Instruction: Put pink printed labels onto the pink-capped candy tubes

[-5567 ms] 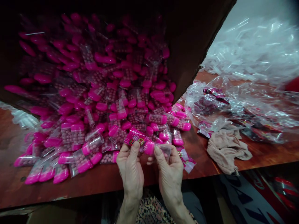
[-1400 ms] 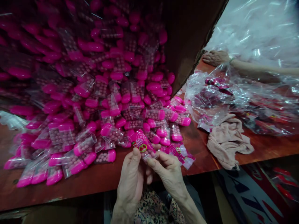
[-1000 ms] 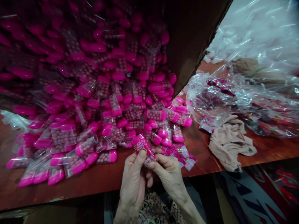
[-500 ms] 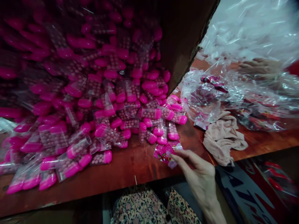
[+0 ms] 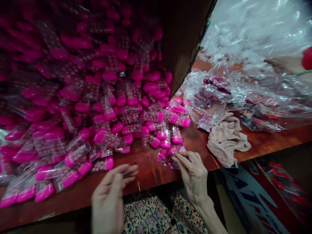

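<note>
The left hand (image 5: 112, 191) is being held open and empty, now apart from the right hand (image 5: 192, 172), which is pinching a glossy pink printed sachet (image 5: 165, 158) alone at the wooden desk (image 5: 146, 175) edge, beside rounded pink-capped clear bead tubes (image 5: 75, 152) being heaped upper left.

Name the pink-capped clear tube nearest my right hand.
The tube at the pile's front edge, pink cap toward your right hand, just left of a similar tube.
</note>
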The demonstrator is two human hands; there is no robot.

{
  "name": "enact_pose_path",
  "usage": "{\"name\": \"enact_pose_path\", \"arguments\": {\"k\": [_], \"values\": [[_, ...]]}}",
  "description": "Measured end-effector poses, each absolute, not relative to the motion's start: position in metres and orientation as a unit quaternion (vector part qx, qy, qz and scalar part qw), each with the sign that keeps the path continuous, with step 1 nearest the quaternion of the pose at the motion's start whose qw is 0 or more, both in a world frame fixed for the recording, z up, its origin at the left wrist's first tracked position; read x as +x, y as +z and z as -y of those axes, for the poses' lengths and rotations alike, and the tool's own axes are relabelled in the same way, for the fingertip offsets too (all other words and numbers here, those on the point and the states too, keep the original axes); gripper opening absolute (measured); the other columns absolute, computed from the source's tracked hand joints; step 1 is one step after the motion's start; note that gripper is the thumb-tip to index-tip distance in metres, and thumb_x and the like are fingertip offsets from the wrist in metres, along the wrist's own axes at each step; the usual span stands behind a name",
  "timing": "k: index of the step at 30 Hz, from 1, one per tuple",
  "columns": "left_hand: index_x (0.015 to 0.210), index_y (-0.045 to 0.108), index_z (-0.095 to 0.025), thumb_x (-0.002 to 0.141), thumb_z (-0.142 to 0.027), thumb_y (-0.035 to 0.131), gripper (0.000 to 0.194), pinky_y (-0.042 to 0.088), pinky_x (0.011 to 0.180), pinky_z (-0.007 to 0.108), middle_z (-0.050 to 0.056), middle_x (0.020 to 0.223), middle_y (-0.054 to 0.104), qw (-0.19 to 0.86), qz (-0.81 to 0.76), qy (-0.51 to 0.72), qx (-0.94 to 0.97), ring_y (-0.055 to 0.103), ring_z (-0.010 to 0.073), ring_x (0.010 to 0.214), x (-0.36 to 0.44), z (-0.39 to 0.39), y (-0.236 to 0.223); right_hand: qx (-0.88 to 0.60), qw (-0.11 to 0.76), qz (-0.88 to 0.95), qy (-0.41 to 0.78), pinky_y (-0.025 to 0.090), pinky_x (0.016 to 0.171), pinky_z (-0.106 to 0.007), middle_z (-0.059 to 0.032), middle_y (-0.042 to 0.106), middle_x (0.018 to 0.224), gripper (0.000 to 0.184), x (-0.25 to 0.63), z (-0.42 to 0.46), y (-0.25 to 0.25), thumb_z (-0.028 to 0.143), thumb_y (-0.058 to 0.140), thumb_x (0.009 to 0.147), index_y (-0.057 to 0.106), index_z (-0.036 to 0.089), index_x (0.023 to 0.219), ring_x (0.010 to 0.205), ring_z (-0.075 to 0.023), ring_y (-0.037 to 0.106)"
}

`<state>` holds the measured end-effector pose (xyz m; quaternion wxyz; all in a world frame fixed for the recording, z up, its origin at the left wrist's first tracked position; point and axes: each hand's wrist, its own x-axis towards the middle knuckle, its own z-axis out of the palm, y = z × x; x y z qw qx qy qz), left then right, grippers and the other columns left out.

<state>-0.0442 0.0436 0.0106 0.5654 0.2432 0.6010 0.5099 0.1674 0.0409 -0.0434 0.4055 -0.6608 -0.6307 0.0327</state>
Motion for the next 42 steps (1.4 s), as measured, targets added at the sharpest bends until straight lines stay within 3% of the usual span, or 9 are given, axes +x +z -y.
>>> {"name": "enact_pose_path", "arguments": {"k": [3, 6, 12, 16, 24, 29, 34, 38, 42], "values": [[0.083, 0.073, -0.018, 0.069, -0.035, 0.071, 0.022, 0.050, 0.069, 0.026, 0.007, 0.087, 0.074, 0.626, -0.554, 0.418, 0.357, 0.066, 0.0193, 0.078, 0.007, -0.056, -0.001, -0.630, 0.424, 0.651, 0.004, 0.049, 0.063, -0.029, -0.0053, 0.063, 0.077, 0.021, 0.168, -0.039, -0.037, 0.012, 0.060, 0.083, 0.071, 0.023, 0.096, 0.073, -0.0173, 0.053], [0.077, 0.074, -0.016, 0.071, -0.031, 0.070, 0.017, 0.046, 0.061, 0.024, 0.004, 0.070, 0.070, 0.634, -0.529, 0.367, 0.430, 0.060, 0.0165, 0.066, 0.035, -0.070, -0.007, -0.593, 0.436, 0.676, -0.025, 0.050, 0.068, -0.032, -0.0059, 0.066, 0.082, 0.024, 0.164, -0.039, -0.031, 0.010, 0.061, 0.081, 0.071, 0.026, 0.095, 0.080, -0.0187, 0.054], [0.073, 0.075, -0.018, 0.074, -0.023, 0.067, 0.009, 0.044, 0.064, 0.022, -0.001, 0.067, 0.067, 0.647, -0.496, 0.435, 0.382, 0.056, 0.0125, 0.065, 0.034, -0.081, -0.010, -0.612, 0.498, 0.606, 0.104, 0.051, 0.075, -0.034, -0.0069, 0.063, 0.095, 0.037, 0.154, -0.039, -0.030, 0.020, 0.068, 0.078, 0.063, 0.023, 0.114, 0.089, -0.0201, 0.059], [0.068, 0.074, -0.020, 0.071, -0.021, 0.070, 0.006, 0.044, 0.062, 0.020, -0.003, 0.062, 0.067, 0.669, -0.473, 0.457, 0.346, 0.055, 0.0105, 0.060, 0.030, -0.079, -0.011, -0.608, 0.521, 0.540, 0.260, 0.049, 0.061, -0.026, -0.0009, 0.062, 0.072, 0.004, 0.149, -0.040, -0.028, 0.021, 0.064, 0.081, 0.067, 0.020, 0.083, 0.068, -0.0148, 0.059], [0.052, 0.067, -0.016, 0.064, -0.023, 0.075, 0.016, 0.037, 0.051, 0.020, -0.004, 0.051, 0.056, 0.597, -0.529, 0.487, 0.356, 0.045, 0.0088, 0.051, 0.030, -0.079, -0.014, -0.620, 0.514, 0.534, 0.257, 0.040, 0.050, -0.022, 0.0013, 0.053, 0.058, 0.021, 0.133, -0.040, -0.026, 0.021, 0.053, 0.086, 0.065, 0.018, 0.069, 0.055, -0.0116, 0.049], [0.057, 0.070, -0.016, 0.063, -0.026, 0.075, 0.013, 0.040, 0.053, 0.021, -0.001, 0.056, 0.060, 0.636, -0.508, 0.489, 0.314, 0.048, 0.0099, 0.054, 0.021, -0.077, -0.013, -0.596, 0.510, 0.570, 0.245, 0.045, 0.054, -0.024, -0.0006, 0.059, 0.063, 0.015, 0.132, -0.040, -0.021, 0.019, 0.055, 0.086, 0.068, 0.019, 0.077, 0.059, -0.0135, 0.053], [0.064, 0.073, -0.015, 0.067, -0.025, 0.074, 0.011, 0.041, 0.054, 0.020, 0.000, 0.059, 0.060, 0.652, -0.510, 0.473, 0.304, 0.049, 0.0097, 0.056, 0.000, -0.070, -0.019, -0.583, 0.453, 0.608, 0.291, 0.051, 0.057, -0.023, -0.0036, 0.068, 0.077, 0.026, 0.126, -0.012, -0.028, 0.017, 0.050, 0.088, 0.064, 0.019, 0.110, 0.062, -0.0141, 0.061], [0.058, 0.070, -0.013, 0.059, -0.031, 0.079, 0.020, 0.041, 0.053, 0.020, 0.000, 0.056, 0.059, 0.650, -0.526, 0.483, 0.261, 0.049, 0.0094, 0.053, -0.015, -0.068, -0.031, -0.536, 0.344, 0.709, 0.303, 0.049, 0.053, -0.020, 0.0010, 0.063, 0.064, 0.019, 0.121, 0.031, -0.070, 0.022, 0.049, 0.090, 0.066, 0.021, 0.100, 0.057, -0.0129, 0.061], [0.057, 0.069, -0.012, 0.055, -0.034, 0.081, 0.025, 0.041, 0.055, 0.022, 0.000, 0.056, 0.057, 0.660, -0.513, 0.484, 0.260, 0.049, 0.0102, 0.054, -0.018, -0.070, -0.037, -0.603, 0.364, 0.675, 0.222, 0.053, 0.077, -0.033, -0.0054, 0.062, 0.108, 0.021, 0.121, 0.077, -0.099, 0.030, 0.050, 0.091, 0.059, 0.021, 0.108, 0.090, -0.0170, 0.062]]}}
